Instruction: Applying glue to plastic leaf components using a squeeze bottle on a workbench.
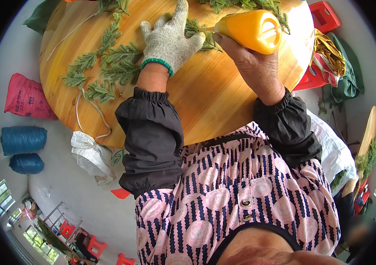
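On the bench [223, 101], my gloved left hand [170, 37] lies flat, pinning a sprig [194, 28]; my right hand [245, 55] grips the yellow bottle [252, 30], nozzle at it. More sprigs [104, 66] wait alongside, seemingly unworked.

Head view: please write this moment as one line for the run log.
left hand: gloved, flat on green sprigs | right hand: bare, holds yellow bottle, nozzle at sprigs | surface: round wooden board

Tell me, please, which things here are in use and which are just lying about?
In use:
left hand, gloved, pressing green sprigs
right hand gripping yellow bottle
round wooden board

Lying about:
red sack
blue rolls
white bag
red stools
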`<act>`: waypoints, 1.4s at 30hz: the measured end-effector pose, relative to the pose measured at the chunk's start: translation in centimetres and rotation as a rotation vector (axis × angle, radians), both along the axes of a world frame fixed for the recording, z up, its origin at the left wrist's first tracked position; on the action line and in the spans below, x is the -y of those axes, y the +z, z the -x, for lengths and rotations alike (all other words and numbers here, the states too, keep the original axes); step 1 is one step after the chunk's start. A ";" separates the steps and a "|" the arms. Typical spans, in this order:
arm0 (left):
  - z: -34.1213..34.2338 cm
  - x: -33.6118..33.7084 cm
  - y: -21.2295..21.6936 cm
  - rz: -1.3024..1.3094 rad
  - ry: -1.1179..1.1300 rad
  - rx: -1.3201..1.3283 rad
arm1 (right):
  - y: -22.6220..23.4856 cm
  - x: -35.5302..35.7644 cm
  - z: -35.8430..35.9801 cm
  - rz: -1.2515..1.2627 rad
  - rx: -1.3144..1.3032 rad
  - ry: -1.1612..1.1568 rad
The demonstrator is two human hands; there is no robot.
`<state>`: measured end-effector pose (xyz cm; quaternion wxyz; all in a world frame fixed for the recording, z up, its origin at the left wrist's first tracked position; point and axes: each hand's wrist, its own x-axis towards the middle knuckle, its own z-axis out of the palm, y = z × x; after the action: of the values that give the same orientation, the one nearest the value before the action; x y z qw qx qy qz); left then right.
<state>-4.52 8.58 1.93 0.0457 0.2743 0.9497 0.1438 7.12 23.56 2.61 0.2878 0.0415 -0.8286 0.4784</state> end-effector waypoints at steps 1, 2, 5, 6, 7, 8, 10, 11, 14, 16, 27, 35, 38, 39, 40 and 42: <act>-0.1 0.1 0.2 0.000 -0.002 0.000 | 0.0 0.0 0.0 0.051 0.010 -0.004; -0.1 0.3 0.3 0.000 -0.038 -0.001 | 0.0 0.0 0.0 0.102 0.020 -0.008; 0.2 0.5 -0.3 -0.008 -0.079 -0.042 | 0.0 0.0 -0.1 -0.128 -0.082 -0.031; 0.3 0.5 -0.6 -0.015 -0.082 -0.080 | -0.1 0.0 -0.2 -0.130 -0.082 -0.031; 0.3 0.6 -0.9 -0.016 -0.082 -0.079 | -0.2 0.0 -0.3 -0.029 -0.059 -0.011; 0.4 0.5 -1.1 -0.011 -0.075 -0.081 | -0.2 -0.1 -0.4 0.063 -0.041 0.017; 0.4 0.5 -1.2 -0.005 -0.069 -0.081 | -0.4 -0.2 -0.6 -0.051 -0.035 -0.004; 0.4 0.6 -1.1 -0.028 -0.075 -0.084 | -0.6 -0.3 -0.7 -0.180 -0.063 -0.024; 0.0 0.6 -0.4 -0.048 -0.078 -0.060 | -0.9 -0.6 -0.9 -0.172 -0.076 -0.010; -0.3 0.7 0.0 -0.043 -0.072 -0.035 | -1.0 -1.0 -1.1 -0.423 -0.134 -0.057; -0.1 0.7 0.4 -0.047 -0.074 -0.016 | -0.9 -0.7 -1.8 -0.316 -0.171 -0.049; 0.1 1.0 0.1 -0.071 -0.088 -0.030 | 0.5 -0.3 -2.7 -0.012 -0.019 -0.017; 0.2 1.2 -0.2 -0.083 -0.094 -0.040 | 1.0 -0.1 -2.9 0.126 0.031 -0.022; 0.3 1.2 -0.3 -0.087 -0.095 -0.042 | 1.1 -0.1 -3.0 0.127 0.031 -0.022; 0.3 1.3 -0.3 -0.086 -0.096 -0.041 | 1.2 -0.1 -3.0 0.157 0.046 -0.025; 0.5 1.4 -0.5 -0.084 -0.097 -0.040 | 1.3 -0.2 -3.1 0.189 0.060 -0.029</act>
<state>-5.02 7.23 1.40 0.0222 0.3243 0.9292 0.1758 10.25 23.74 3.95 0.2723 -0.0123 -0.7886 0.5511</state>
